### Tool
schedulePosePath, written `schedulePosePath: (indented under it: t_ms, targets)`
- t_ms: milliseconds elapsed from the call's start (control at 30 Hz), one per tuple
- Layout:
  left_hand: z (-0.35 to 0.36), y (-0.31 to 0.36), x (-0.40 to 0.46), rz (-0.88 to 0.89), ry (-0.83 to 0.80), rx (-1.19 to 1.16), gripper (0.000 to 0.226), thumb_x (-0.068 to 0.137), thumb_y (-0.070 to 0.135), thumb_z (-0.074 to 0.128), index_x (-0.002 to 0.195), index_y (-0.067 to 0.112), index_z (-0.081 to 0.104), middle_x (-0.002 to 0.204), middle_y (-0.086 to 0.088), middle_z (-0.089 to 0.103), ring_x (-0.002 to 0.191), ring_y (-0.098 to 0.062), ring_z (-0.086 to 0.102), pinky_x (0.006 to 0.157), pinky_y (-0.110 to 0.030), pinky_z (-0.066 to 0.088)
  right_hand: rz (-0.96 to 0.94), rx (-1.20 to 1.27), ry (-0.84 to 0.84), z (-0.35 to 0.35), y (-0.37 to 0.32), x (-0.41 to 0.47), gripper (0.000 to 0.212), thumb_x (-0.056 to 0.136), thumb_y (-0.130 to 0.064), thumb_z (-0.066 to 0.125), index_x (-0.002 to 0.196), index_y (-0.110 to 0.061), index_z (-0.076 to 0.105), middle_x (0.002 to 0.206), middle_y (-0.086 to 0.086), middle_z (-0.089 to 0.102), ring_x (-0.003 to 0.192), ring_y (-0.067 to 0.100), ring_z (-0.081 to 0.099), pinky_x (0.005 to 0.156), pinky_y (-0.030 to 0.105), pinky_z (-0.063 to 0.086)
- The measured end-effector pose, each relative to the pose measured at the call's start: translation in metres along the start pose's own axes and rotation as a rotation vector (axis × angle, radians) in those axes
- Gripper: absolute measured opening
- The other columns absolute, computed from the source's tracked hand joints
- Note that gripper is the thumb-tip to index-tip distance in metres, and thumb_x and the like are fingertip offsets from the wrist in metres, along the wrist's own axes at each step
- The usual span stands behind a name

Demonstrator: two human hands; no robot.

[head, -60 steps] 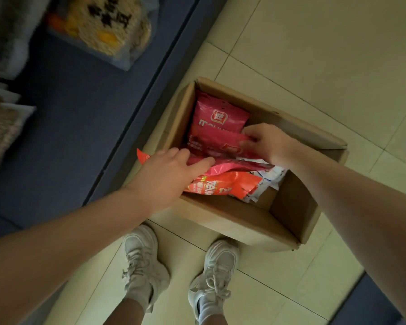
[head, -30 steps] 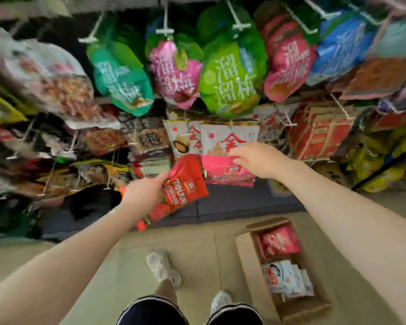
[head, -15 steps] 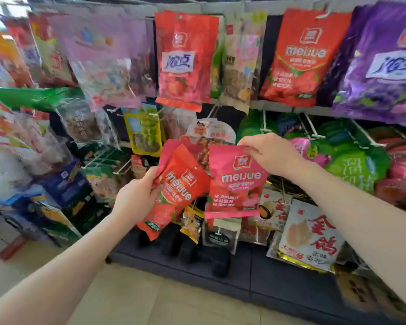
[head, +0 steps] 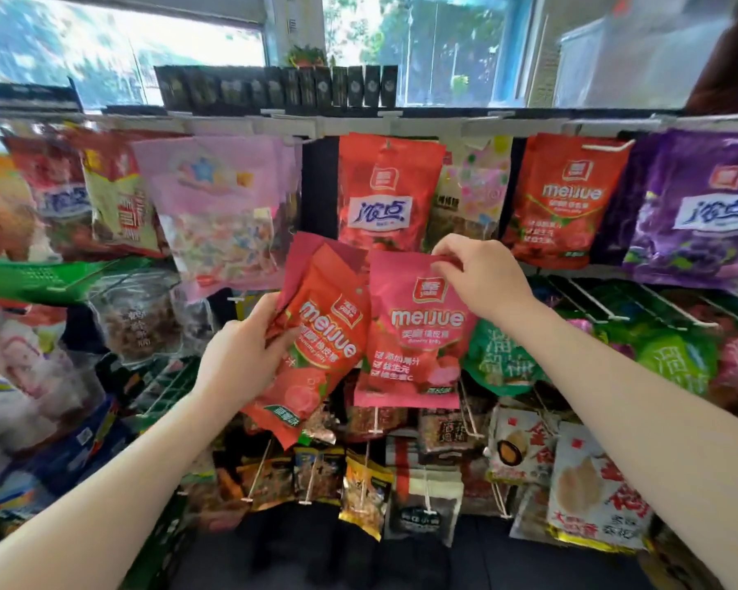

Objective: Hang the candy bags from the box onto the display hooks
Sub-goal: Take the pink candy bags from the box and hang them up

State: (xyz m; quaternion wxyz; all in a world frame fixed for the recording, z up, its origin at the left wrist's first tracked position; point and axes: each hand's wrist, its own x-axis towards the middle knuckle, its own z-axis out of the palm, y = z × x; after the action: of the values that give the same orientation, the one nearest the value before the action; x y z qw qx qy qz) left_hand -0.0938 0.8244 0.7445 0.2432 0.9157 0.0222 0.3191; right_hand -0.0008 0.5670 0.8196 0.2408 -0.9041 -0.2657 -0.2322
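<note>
R hand [head: 482, 276] pinches the top edge of a pink "meijue" foil candy bag [head: 414, 334], held up just below the top-row hooks; L hand [head: 241, 361] grips a small stack of red-orange "meijue" bags [head: 320, 342] by the side. Bags look light, soft, crinkly, prob slippery, so hold by the stiff top seal near the hang hole.

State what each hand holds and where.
Left hand grips red meijue bags by their left edge; right hand pinches the pink meijue bag at its top edge.
</note>
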Motion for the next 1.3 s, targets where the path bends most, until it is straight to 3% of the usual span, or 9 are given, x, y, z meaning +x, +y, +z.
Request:
schedulePosePath:
  t_ms: [67,133,333,533,833,1033,1167,1300]
  targets:
    - [0.003,-0.002,0.008,0.025,-0.008,-0.020,0.040,0.086,0.040,0.057,0.120,0.023,0.045,0.083,-0.011,0.070,0.073,-0.034,0.065,0.062,-0.039,0.051,0.010,0.000,0.038,-0.002,-0.003,0.007,0.016,0.091,-0.021,0.054,0.102,-0.015,0.064,0.076,0.001,0.065,0.083,0.028,0.063,0.089,0.046,0.045]
    - [0.003,-0.004,0.015,0.036,0.012,-0.034,0.040,0.086,0.039,0.057,0.121,0.022,0.046,0.087,-0.009,0.070,0.076,-0.034,0.065,0.061,-0.035,0.048,-0.029,0.014,0.079,-0.003,-0.011,0.019,0.016,0.090,-0.021,0.056,0.102,-0.015,0.066,0.085,0.004,0.071,0.087,0.027,0.065,0.094,0.048,0.043]
    - [-0.024,-0.036,0.023,-0.010,0.128,0.060,0.042,0.087,0.039,0.056,0.124,0.023,0.045,0.084,-0.014,0.070,0.074,-0.038,0.064,0.063,-0.040,0.051,-0.143,0.035,0.147,-0.001,-0.056,0.067,0.020,0.090,-0.021,0.057,0.104,-0.014,0.069,0.103,0.004,0.072,0.097,0.023,0.065,0.096,0.049,0.043]
    - [-0.059,-0.086,0.015,-0.086,0.173,0.173,0.036,0.087,0.044,0.052,0.119,0.031,0.038,0.076,-0.012,0.068,0.064,-0.034,0.063,0.059,-0.040,0.053,-0.150,0.033,0.092,0.022,-0.103,0.121,0.019,0.086,-0.025,0.060,0.096,-0.014,0.071,0.101,0.006,0.071,0.100,0.027,0.062,0.095,0.047,0.043]
    - [-0.080,-0.115,0.015,-0.111,0.130,0.291,0.039,0.090,0.042,0.049,0.125,0.028,0.040,0.077,-0.013,0.067,0.063,-0.032,0.063,0.056,-0.039,0.053,0.032,0.113,0.116,0.041,-0.129,0.166,0.020,0.084,-0.026,0.065,0.099,-0.013,0.067,0.107,0.007,0.068,0.104,0.027,0.060,0.094,0.049,0.045]
    - [-0.083,-0.129,0.014,-0.130,0.054,0.391,0.040,0.093,0.039,0.046,0.130,0.027,0.038,0.079,-0.010,0.068,0.066,-0.031,0.063,0.056,-0.035,0.051,0.131,0.255,0.083,0.052,-0.133,0.195,0.017,0.087,-0.024,0.059,0.097,-0.012,0.067,0.102,0.010,0.069,0.097,0.028,0.063,0.090,0.049,0.049]
    - [-0.074,-0.134,0.004,-0.138,0.048,0.299,0.042,0.090,0.039,0.051,0.129,0.025,0.042,0.082,-0.011,0.069,0.069,-0.032,0.064,0.056,-0.034,0.049,0.171,0.327,0.048,0.060,-0.137,0.208,0.018,0.088,-0.020,0.058,0.099,-0.011,0.068,0.104,0.011,0.068,0.096,0.028,0.064,0.089,0.047,0.051]
    - [-0.062,-0.126,0.013,-0.088,0.096,0.177,0.042,0.088,0.040,0.054,0.126,0.024,0.044,0.077,-0.010,0.069,0.064,-0.033,0.063,0.057,-0.039,0.053,0.162,0.409,0.066,0.064,-0.135,0.214,0.007,0.085,-0.018,0.060,0.083,-0.016,0.066,0.093,0.007,0.068,0.090,0.026,0.065,0.085,0.046,0.053]
